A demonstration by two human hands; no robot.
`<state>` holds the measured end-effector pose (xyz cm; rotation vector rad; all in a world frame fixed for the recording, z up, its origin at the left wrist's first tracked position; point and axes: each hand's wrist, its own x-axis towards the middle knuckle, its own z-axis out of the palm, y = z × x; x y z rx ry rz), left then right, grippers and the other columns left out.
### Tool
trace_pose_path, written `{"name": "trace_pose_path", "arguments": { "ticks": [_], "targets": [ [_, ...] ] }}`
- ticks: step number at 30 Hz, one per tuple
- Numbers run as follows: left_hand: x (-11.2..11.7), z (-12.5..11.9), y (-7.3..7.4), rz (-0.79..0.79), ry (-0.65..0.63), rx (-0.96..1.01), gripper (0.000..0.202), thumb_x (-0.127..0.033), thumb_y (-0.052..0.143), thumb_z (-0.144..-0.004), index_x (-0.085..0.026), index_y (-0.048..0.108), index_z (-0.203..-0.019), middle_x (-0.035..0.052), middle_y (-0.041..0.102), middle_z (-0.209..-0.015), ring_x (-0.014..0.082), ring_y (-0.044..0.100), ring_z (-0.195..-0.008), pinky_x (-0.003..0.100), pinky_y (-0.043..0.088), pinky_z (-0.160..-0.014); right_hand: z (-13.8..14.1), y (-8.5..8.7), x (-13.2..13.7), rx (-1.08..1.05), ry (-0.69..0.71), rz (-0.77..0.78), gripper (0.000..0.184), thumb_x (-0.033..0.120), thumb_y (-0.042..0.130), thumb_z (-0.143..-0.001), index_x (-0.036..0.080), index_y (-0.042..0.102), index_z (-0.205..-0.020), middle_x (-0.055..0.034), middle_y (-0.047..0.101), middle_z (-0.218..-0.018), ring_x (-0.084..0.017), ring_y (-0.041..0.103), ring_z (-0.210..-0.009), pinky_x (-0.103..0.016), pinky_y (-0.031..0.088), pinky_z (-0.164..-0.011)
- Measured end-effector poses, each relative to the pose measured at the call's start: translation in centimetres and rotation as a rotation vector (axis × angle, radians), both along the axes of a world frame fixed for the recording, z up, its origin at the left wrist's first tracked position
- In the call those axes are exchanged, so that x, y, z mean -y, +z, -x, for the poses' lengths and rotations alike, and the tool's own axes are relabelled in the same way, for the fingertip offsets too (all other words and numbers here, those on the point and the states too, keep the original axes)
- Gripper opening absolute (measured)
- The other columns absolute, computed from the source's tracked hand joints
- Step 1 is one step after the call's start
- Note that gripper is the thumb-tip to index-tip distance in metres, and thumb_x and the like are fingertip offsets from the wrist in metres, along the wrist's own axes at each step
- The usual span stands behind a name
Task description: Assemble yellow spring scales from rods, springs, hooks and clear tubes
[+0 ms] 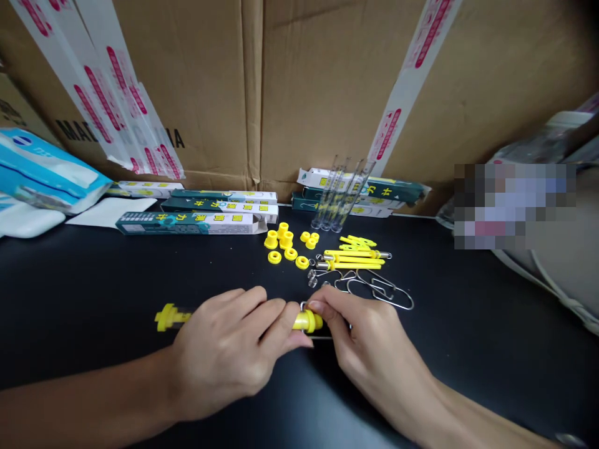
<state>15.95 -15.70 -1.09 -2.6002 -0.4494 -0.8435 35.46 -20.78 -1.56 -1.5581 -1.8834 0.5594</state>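
A tubular spring scale (171,317), clear with yellow ends, lies level across the front of the black table. Wrapped round its middle is my left hand (234,340), closed, hiding much of the tube. At the right yellow end cap (307,321), my right hand (369,330) pinches a thin metal wire hook (303,305) between thumb and fingers; most of the hook is covered. Just beyond my hands lie loose wire hooks (386,292), small springs (312,279), yellow rods (353,259) with metal ends, and several yellow caps and rings (274,257).
Several clear tubes (334,199) stand upright behind the yellow parts. Printed narrow boxes (191,223) lie along a large cardboard box (304,93) that closes off the back. A blue packet (47,168) sits at left, and a light-coloured bag (552,268) at right.
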Motion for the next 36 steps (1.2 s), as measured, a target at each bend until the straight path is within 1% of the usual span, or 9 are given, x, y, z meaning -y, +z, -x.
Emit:
{"name": "trace_pose_path", "arguments": {
  "ticks": [5,11,14,17,20,24,27,31,36],
  "targets": [
    [0.4,-0.2,0.4,-0.092,0.001,0.034,0.014,-0.022,0.062,-0.1,-0.009,0.067,-0.1,0.001,0.075,-0.074,0.0171,0.067,-0.061,0.034,0.042,-0.05,0.0,0.1,-0.1,-0.054,-0.008,0.01,0.029,0.017,0.041,-0.101,0.022,0.052,-0.074,0.0035,0.059,-0.062,-0.013,0.052,-0.051,-0.025,0.037,-0.051],
    [0.2,-0.4,0.5,0.063,0.082,0.034,0.023,-0.031,0.058,-0.102,-0.012,0.066,-0.091,0.0012,0.073,-0.073,0.0189,0.067,-0.061,0.035,0.046,-0.051,-0.3,-0.2,-0.1,-0.023,0.043,-0.155,0.024,0.011,0.039,-0.1,0.021,0.056,-0.087,0.0015,0.065,-0.07,-0.012,0.058,-0.053,-0.023,0.043,-0.054],
    [0.2,-0.6,0.4,0.076,0.086,0.043,0.024,-0.031,0.057,-0.102,-0.012,0.064,-0.091,0.0015,0.071,-0.07,0.0194,0.066,-0.059,0.035,0.046,-0.05,-0.5,-0.5,0.0,0.047,0.072,-0.29,0.024,0.005,0.039,-0.099,0.02,0.057,-0.093,-0.0006,0.069,-0.077,-0.012,0.063,-0.057,-0.022,0.046,-0.056],
    [0.3,-0.5,0.3,0.072,0.086,0.062,0.021,-0.029,0.055,-0.103,-0.011,0.064,-0.099,0.0015,0.073,-0.075,0.0179,0.067,-0.059,0.034,0.047,-0.05,-0.8,-0.6,0.1,0.132,0.088,-0.401,0.025,0.002,0.039,-0.098,0.02,0.056,-0.097,-0.0016,0.072,-0.081,-0.013,0.066,-0.06,-0.022,0.048,-0.059],
    [0.3,-0.3,0.3,0.049,0.097,0.072,0.026,-0.03,0.051,-0.105,-0.008,0.064,-0.11,0.0008,0.075,-0.075,0.0169,0.067,-0.058,0.033,0.049,-0.052,-1.0,-0.6,0.3,0.199,0.118,-0.482,0.026,0.0,0.041,-0.097,0.02,0.056,-0.1,-0.0019,0.072,-0.082,-0.013,0.067,-0.062,-0.022,0.05,-0.061],
    [0.2,-0.1,0.7,0.003,0.077,0.085,0.025,-0.03,0.051,-0.105,-0.01,0.067,-0.104,-0.0004,0.076,-0.074,0.0178,0.069,-0.06,0.033,0.049,-0.05,-1.1,-0.5,0.8,0.227,0.141,-0.498,0.028,-0.003,0.042,-0.094,0.02,0.055,-0.102,-0.0021,0.075,-0.086,-0.013,0.069,-0.064,-0.021,0.053,-0.063],
    [0.3,0.0,1.0,-0.042,0.063,0.099,0.032,-0.039,0.054,-0.103,-0.01,0.068,-0.106,-0.0005,0.078,-0.076,0.0189,0.07,-0.065,0.034,0.051,-0.052,-1.2,-0.6,1.0,0.226,0.139,-0.504,0.028,-0.003,0.042,-0.094,0.021,0.056,-0.101,-0.0012,0.075,-0.083,-0.013,0.069,-0.061,-0.021,0.054,-0.059],
    [0.3,0.0,0.8,0.007,0.026,0.117,0.031,-0.038,0.056,-0.102,-0.011,0.07,-0.103,-0.001,0.077,-0.078,0.018,0.067,-0.062,0.034,0.05,-0.05,-1.3,-0.8,1.1,0.187,0.173,-0.63,0.025,0.0,0.043,-0.095,0.019,0.058,-0.101,-0.0023,0.075,-0.083,-0.014,0.07,-0.063,-0.023,0.053,-0.056],
    [0.2,0.2,0.8,0.069,-0.016,0.124,0.024,-0.034,0.061,-0.099,-0.012,0.07,-0.103,-0.0013,0.078,-0.081,0.0171,0.063,-0.06,0.033,0.048,-0.047,-1.4,-0.9,1.2,0.202,0.188,-0.668,0.024,0.0,0.043,-0.097,0.017,0.06,-0.1,-0.0038,0.077,-0.084,-0.015,0.071,-0.064,-0.024,0.054,-0.056]
  ]
}}
